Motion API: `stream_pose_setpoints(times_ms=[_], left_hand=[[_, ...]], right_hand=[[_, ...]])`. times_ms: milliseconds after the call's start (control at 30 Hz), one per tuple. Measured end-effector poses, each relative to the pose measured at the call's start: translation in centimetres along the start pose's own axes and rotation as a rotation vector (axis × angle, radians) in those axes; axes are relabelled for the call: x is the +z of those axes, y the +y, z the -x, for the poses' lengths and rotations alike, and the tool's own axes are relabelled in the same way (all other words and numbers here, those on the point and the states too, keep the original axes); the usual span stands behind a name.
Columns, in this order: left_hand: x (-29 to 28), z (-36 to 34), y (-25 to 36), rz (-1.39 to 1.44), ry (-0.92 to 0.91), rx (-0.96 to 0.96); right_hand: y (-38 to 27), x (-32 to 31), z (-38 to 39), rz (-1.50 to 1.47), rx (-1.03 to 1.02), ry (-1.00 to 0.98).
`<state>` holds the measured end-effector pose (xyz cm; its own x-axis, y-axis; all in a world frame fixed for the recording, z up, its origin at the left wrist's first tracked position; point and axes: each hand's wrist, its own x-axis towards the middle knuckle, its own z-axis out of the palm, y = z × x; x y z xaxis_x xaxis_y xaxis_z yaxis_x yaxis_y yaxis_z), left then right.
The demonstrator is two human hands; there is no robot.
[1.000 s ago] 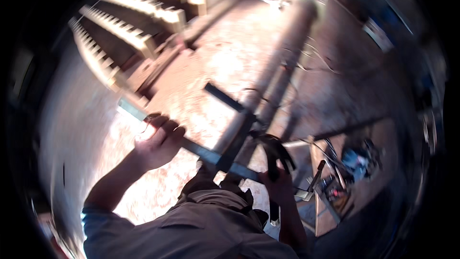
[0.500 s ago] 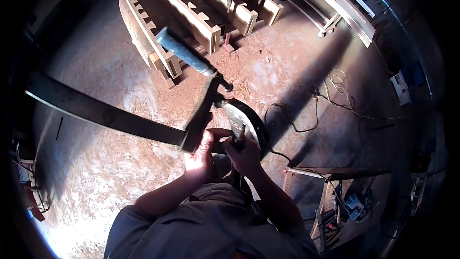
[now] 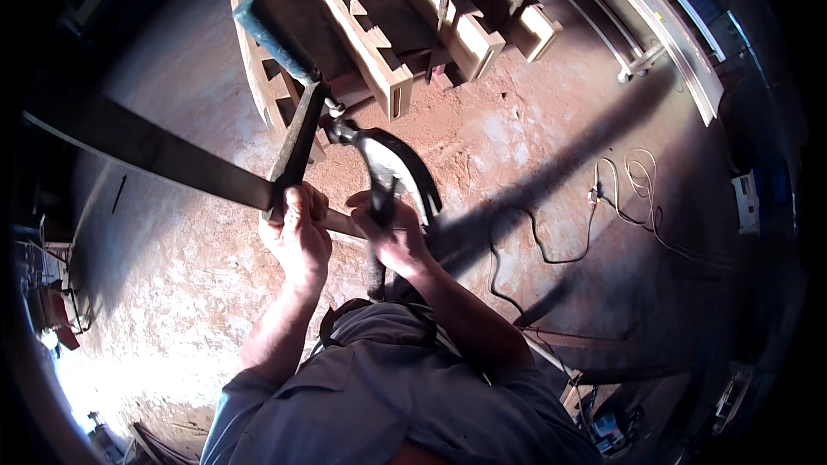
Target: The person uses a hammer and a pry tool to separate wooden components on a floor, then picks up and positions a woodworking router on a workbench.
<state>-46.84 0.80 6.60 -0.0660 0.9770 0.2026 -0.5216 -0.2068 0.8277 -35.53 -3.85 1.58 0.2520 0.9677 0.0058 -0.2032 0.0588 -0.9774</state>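
I hold up a bar clamp with both hands, over the floor and in front of my body. Its long dark steel bar [image 3: 155, 151] reaches out to the left, and a worn blue handle [image 3: 274, 41] tops the screw. My left hand [image 3: 301, 245] is closed around the base of the dark jaw arm [image 3: 297, 138], thumb upward. To the right, my right hand [image 3: 398, 239] grips a black upright part beside a curved black jaw [image 3: 405, 159] with a shiny inner face. A short stretch of bar shows between the hands. The screw's tip sits close to the curved jaw's end.
Long notched wooden beams [image 3: 353, 30] lie side by side ahead, with clamps standing among them. A wheeled rack with long pale boards [image 3: 663, 17] is at the far right. Cables [image 3: 560, 254] trail over the dusty floor. A power tool [image 3: 612, 432] is low at the right.
Both hands and the clamp have shifted left and away from my body. More bar shows between my hands. My view has turned, so the beams and cables appear farther right.
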Motion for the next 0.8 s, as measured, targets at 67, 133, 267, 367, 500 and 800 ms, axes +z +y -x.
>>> stream_pose_setpoints(times_ms=[67,133,267,367,500,800], left_hand=[[0.8,-3.4,-2.9,-0.071,0.017,0.089],[2.1,-6.0,-4.8,-0.159,0.082,0.132],[3.9,-11.3,-9.4,-0.336,0.186,0.206],[3.8,-14.1,-12.6,-0.447,0.172,0.267],[5.7,-16.0,-13.5,-0.568,0.185,0.255],[6.8,-20.5,-15.7,-0.492,0.165,0.247]], right_hand=[[-0.2,-3.9,-2.4,-0.280,-0.021,-0.089],[-2.5,-7.6,-4.2,-0.329,-0.008,-0.078],[-8.4,-13.4,-9.1,-0.122,-0.012,-0.080],[-11.1,-15.1,-12.3,-0.115,-0.087,-0.137],[-13.1,-15.7,-16.4,-0.102,-0.125,-0.221],[-19.0,-10.4,-25.2,0.025,-0.126,-0.510]])
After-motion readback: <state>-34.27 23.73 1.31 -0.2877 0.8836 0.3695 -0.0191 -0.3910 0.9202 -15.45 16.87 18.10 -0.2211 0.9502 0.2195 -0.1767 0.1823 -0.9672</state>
